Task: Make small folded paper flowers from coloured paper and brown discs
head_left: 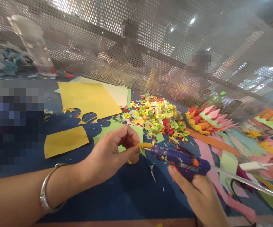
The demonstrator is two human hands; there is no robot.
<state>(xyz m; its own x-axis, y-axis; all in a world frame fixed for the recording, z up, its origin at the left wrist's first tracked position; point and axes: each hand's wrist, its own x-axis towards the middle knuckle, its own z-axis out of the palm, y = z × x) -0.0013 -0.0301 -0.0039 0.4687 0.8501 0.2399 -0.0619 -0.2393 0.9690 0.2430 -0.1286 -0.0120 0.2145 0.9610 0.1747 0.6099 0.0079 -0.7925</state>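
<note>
My left hand (117,154) pinches small pieces of yellow and green paper (145,145) between thumb and fingertips. In my right hand (195,192) is a blue hot glue gun (174,157), gripped by its handle, with a clear glue stick (247,181) running out of its back. The gun's metal nozzle points left and meets the paper pieces, or sits right beside them; I cannot tell whether it touches. Beneath and behind my left hand lies a light green sheet (108,127) with cut edges. A yellow paper piece (65,142) rests to the left.
Cut yellow sheets (86,97) lie behind, beside a heap of small folded paper scraps (155,115). Paper strips (209,164) and a black cord cover the right side. A clear bottle (35,47) stands back left. Beyond a perforated metal screen (84,37) are other people.
</note>
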